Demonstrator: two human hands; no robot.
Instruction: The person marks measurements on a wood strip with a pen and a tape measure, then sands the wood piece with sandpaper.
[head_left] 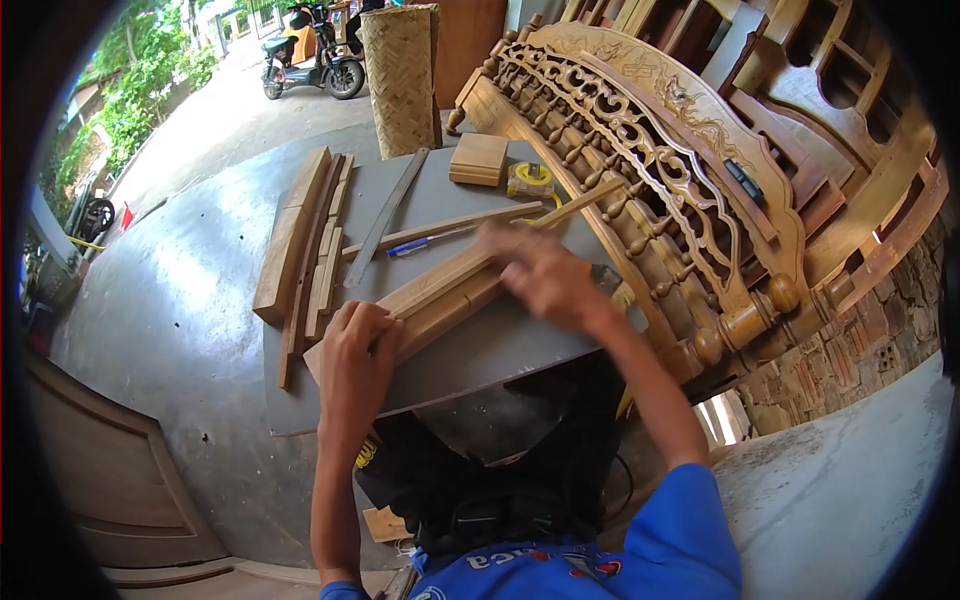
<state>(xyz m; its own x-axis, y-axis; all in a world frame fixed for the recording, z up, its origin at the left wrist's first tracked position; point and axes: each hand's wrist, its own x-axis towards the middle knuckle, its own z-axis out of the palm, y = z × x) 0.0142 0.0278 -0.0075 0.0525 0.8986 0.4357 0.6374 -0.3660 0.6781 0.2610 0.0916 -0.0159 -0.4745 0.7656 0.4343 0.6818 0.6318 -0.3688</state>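
Across the grey tabletop (pixel 490 357) lies a long wooden piece (pixel 432 292) at a slant, with a grooved or stepped length. My left hand (pixel 355 348) is closed over its near-left end, fingers curled on top. My right hand (pixel 545 275) is over the far-right part of the wood, smeared by motion, so its grip cannot be made out. Just beyond the wood lie a blue pen (pixel 408 246) and a thin wooden strip (pixel 450 227). A metal ruler (pixel 388 213) rests to their left.
Several wooden lengths (pixel 292 235) lie along the table's left side. A wooden block (pixel 478 159) and yellow tape measure (pixel 530 179) sit at the back. Carved wooden furniture panels (pixel 625 105) lean at the right. Behind the table stands a woven mat roll (pixel 400 80).
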